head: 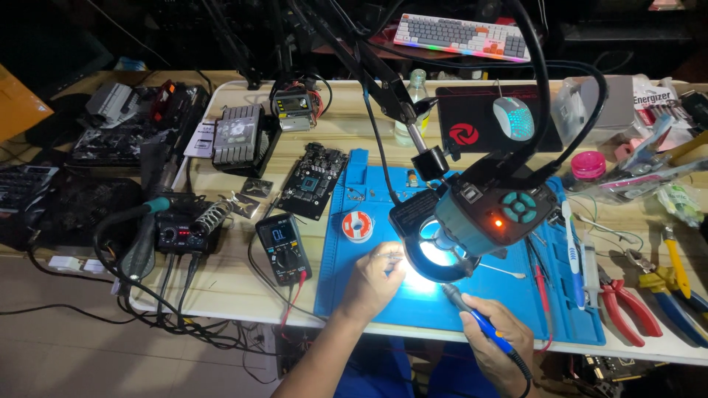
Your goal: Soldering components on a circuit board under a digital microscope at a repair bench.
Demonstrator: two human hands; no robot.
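The right hand (495, 340) has its grip closed around a blue soldering iron (476, 319), tip pointing up into the bright spot under the ring light (436, 252). The left hand (372, 280) pinches something thin, maybe solder wire, at the edge of that spot; it is too small to tell. The work lies on the blue mat (354, 287), hidden by the glare and the microscope head (493, 210). I think the best way is to rest both wrists on the surface and touch the tip down softly, only where needed
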